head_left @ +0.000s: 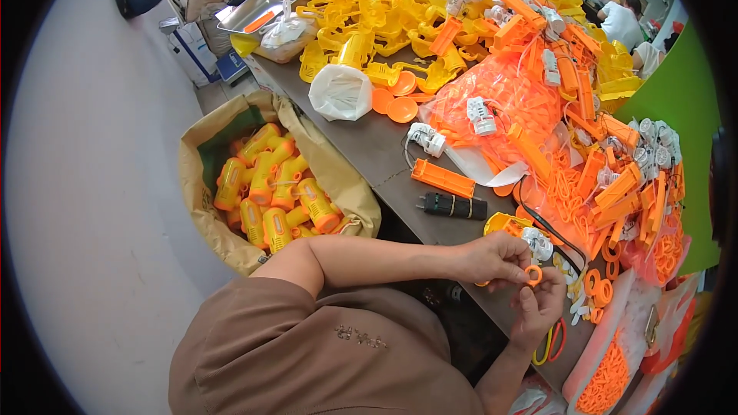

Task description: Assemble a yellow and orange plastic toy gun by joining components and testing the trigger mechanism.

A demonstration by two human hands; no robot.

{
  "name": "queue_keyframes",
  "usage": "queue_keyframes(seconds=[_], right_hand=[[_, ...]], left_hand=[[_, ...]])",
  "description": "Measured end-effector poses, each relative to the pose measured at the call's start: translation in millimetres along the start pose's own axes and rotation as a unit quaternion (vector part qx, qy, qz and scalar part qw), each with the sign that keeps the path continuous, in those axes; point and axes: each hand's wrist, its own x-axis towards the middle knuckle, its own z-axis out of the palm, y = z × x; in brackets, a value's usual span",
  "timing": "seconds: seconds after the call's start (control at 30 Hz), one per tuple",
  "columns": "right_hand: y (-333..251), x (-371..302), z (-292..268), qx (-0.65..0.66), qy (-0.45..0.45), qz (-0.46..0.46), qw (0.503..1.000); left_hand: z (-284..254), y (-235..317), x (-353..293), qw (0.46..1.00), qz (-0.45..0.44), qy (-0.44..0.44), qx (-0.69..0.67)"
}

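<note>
A small orange ring (533, 275) is pinched between my two hands over the table's near edge. My left hand (496, 257) has its fingers closed at the ring's left side. From the right, my right hand (540, 306) is closed on the same ring, thumb and forefinger bent. Just beyond my left hand lies a yellow plastic shell (503, 222), partly covered by the hand. Beside it is a white motor unit (538, 244) with a dark cable. Loose orange rings (598, 286) lie to the right of my hands.
A black screwdriver-like tool (455, 205) and an orange tray-shaped part (443, 178) lie on the brown table (361, 155). Yellow shells (400, 0) and orange parts (496, 104) heap beyond. A bag (201, 184) of assembled yellow-orange pieces stands left. Scissors (555, 342) lie near my right wrist.
</note>
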Motion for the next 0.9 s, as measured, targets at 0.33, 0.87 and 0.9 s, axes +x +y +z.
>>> queue_keyframes(seconds=[0.33, 0.87, 0.9], right_hand=[[-9.5, 4.8, -15.9, -0.489, -0.220, -0.242, 0.809], [51.4, 5.4, -26.2, -0.380, 0.034, -0.011, 0.924], [52.6, 8.7, -25.1, -0.428, 0.006, -0.037, 0.903]], left_hand=[[-19.3, 24.9, -10.2, 0.959, -0.058, -0.063, 0.272], [-36.0, -19.6, 2.0, 0.716, 0.283, 0.109, 0.629], [-36.9, -24.2, 4.4, 0.712, 0.255, 0.092, 0.648]])
